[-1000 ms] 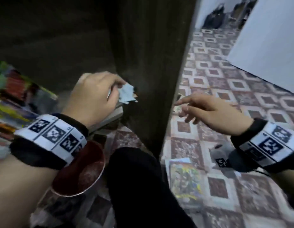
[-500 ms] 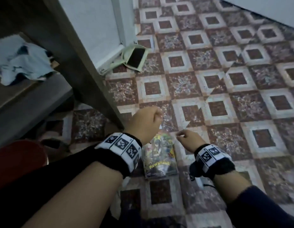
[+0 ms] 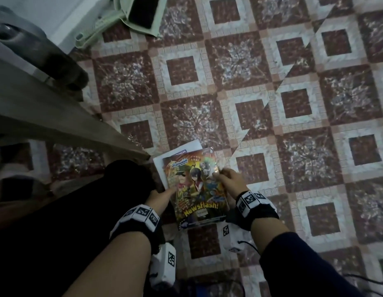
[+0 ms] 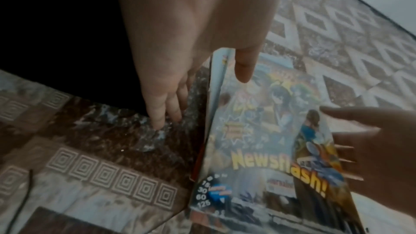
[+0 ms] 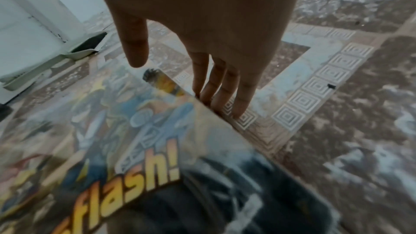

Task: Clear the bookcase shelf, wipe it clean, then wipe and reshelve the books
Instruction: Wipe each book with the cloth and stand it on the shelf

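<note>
Head view: your left hand (image 3: 162,197) and right hand (image 3: 229,181) have left the shelf and now flank the comic book (image 3: 197,189) on the floor (image 3: 293,125); reshelving begins.
Left wrist: fingers straight beside the comic's spine, thumb over the cover.
Right wrist: fingers straight at its right edge, nothing gripped yet.

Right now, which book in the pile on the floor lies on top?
The colourful comic titled "Newsflash!"; its whole cover shows, while the white book beneath shows only edges.

The comic book (image 3: 197,189) cover reads "Newsflash!" in big yellow letters, with the numbers 15, 30, 60 and 125 curving round its lower left corner.
</note>
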Demonstrator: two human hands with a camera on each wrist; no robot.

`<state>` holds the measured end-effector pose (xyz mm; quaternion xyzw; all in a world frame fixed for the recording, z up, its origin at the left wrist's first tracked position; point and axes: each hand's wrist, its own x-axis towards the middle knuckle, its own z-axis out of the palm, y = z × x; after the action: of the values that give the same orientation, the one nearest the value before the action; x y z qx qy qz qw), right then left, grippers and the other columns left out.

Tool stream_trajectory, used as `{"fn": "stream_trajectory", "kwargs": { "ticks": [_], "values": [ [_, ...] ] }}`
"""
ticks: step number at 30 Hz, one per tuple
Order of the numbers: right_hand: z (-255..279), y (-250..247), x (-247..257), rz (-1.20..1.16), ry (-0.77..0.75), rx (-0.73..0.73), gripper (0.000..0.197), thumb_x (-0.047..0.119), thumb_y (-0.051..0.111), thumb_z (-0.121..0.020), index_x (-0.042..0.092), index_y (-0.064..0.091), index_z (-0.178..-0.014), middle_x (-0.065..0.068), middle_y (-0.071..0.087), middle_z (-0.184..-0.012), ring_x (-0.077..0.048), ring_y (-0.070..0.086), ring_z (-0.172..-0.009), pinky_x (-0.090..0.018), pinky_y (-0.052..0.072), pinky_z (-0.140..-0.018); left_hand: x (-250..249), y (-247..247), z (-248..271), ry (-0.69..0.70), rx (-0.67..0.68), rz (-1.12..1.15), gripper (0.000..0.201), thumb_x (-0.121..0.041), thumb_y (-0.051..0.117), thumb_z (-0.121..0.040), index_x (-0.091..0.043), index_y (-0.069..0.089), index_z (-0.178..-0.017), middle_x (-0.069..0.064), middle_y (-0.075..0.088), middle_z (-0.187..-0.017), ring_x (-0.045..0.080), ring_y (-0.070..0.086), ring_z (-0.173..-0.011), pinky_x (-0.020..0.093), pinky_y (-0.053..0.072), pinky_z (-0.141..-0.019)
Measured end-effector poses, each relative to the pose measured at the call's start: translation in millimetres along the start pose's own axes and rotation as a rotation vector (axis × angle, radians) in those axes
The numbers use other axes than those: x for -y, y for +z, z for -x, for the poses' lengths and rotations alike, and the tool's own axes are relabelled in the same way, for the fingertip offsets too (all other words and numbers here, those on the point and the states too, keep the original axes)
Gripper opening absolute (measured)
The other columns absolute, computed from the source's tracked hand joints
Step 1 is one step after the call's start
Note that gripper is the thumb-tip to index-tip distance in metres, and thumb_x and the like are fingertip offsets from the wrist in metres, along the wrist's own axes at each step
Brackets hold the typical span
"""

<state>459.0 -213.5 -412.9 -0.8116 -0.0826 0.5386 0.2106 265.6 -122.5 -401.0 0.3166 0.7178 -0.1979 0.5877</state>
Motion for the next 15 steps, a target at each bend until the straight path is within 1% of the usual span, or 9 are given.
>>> {"fn": "stream_trajectory", "kwargs": {
  "ticks": [2,3,5,6,8,10,11,13,15],
  "values": [
    [-2,5,-1,-0.102,0.048,0.035,0.044,0.036,0.064,-0.09,0.003,0.061,-0.119,-0.008,0.062,-0.116,-0.025,0.058,-0.108,-0.037,0.045,-0.098,0,1,-7,0.002,0.047,0.066,0.089,-0.054,0.061,-0.087,-0.009,0.021,-0.153,0.012,0.028,-0.156,0.034,0.032,-0.139,0.04,0.032,-0.11],
    [-5,8,-4,-0.144,0.063,0.054,0.045,0.042,0.064,-0.088,0.009,0.063,-0.118,-0.002,0.062,-0.117,-0.023,0.058,-0.11,-0.04,0.044,-0.102,-1,2,-11,0.008,0.07,0.106,0.092,-0.059,0.064,-0.082,-0.012,0.025,-0.152,0.01,0.032,-0.154,0.033,0.036,-0.137,0.041,0.033,-0.11],
    [-12,14,-9,-0.179,0.073,0.051,0.038,0.048,0.066,-0.084,0.015,0.066,-0.104,-0.002,0.066,-0.111,-0.022,0.06,-0.107,-0.046,0.045,-0.101,-3,1,-18,0.019,0.092,0.152,0.099,-0.071,0.067,-0.07,-0.018,0.037,-0.147,0.006,0.044,-0.147,0.031,0.045,-0.13,0.044,0.036,-0.108],
    [-14,17,-9,-0.191,0.081,0.043,0.036,0.049,0.068,-0.082,0.015,0.067,-0.097,-0.004,0.068,-0.107,-0.022,0.062,-0.104,-0.046,0.046,-0.099,-6,0,-19,0.031,0.093,0.161,0.091,-0.07,0.064,-0.074,-0.018,0.041,-0.145,0.004,0.047,-0.145,0.03,0.047,-0.129,0.043,0.037,-0.106],
    [-17,21,-9,-0.197,0.096,0.018,0.045,0.052,0.073,-0.076,0.011,0.066,-0.094,-0.012,0.069,-0.101,-0.026,0.065,-0.098,-0.048,0.05,-0.095,-16,-1,-19,0.058,0.116,0.164,0.071,-0.062,0.053,-0.089,-0.018,0.042,-0.143,0.003,0.044,-0.147,0.028,0.043,-0.132,0.038,0.035,-0.103],
    [-18,23,-4,-0.16,0.083,-0.003,0.062,0.053,0.076,-0.071,0.0,0.064,-0.101,-0.022,0.068,-0.101,-0.033,0.066,-0.093,-0.051,0.053,-0.089,-26,0,-17,0.072,0.113,0.177,0.065,-0.057,0.049,-0.094,-0.017,0.041,-0.144,0.002,0.045,-0.141,0.025,0.04,-0.134,0.036,0.032,-0.101],
    [-19,24,-2,-0.136,0.072,-0.011,0.067,0.052,0.077,-0.07,-0.003,0.063,-0.104,-0.023,0.068,-0.101,-0.033,0.067,-0.091,-0.05,0.054,-0.087,-29,2,-17,0.093,0.128,0.197,0.063,-0.057,0.05,-0.093,-0.018,0.043,-0.143,0.001,0.048,-0.137,0.024,0.043,-0.131,0.034,0.032,-0.098],
    [-23,25,0,-0.094,0.087,-0.001,0.069,0.055,0.08,-0.066,0.0,0.065,-0.104,-0.017,0.07,-0.098,-0.031,0.067,-0.089,-0.047,0.056,-0.083,-31,9,-23,0.138,0.153,0.2,0.071,-0.067,0.06,-0.081,-0.022,0.051,-0.135,-0.007,0.055,-0.131,0.019,0.051,-0.12,0.032,0.035,-0.098],
    [-27,24,0,-0.069,0.097,0.036,0.065,0.058,0.081,-0.061,0.008,0.069,-0.1,-0.012,0.072,-0.096,-0.027,0.068,-0.088,-0.043,0.057,-0.082,-18,15,-46,0.128,0.136,0.212,0.092,-0.075,0.073,-0.057,-0.022,0.056,-0.13,-0.002,0.063,-0.126,0.02,0.059,-0.113,0.037,0.043,-0.102]
  ]
}}
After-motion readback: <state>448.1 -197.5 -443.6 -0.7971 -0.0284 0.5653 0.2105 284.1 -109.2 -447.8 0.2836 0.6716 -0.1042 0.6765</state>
